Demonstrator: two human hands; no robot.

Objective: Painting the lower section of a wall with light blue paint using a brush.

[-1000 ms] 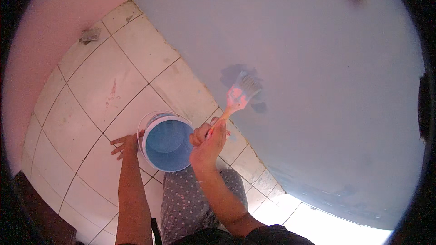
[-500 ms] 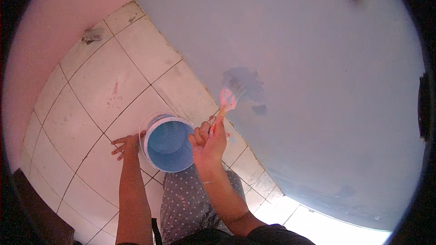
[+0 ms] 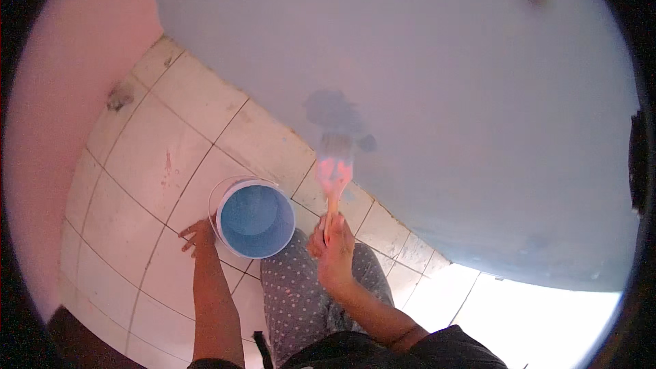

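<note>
Over the knees in the head view, R arm reaches fwd, R hand (image 3: 336,251) w/ fingers curled tight round the brush (image 3: 335,169) handle; bristles up by the wall's (image 3: 465,109) dark patch (image 3: 333,109), contact unclear. L arm's straight, L hand (image 3: 201,234) low beside bucket (image 3: 281,232), visible fingers spread, grip-free.

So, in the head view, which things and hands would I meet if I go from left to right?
Small blurred grey thing beside the pink wall → reddish stain on the floor tiles → left hand → white-rimmed bucket, blue inside → right hand, holding a paintbrush by its handle.
</note>
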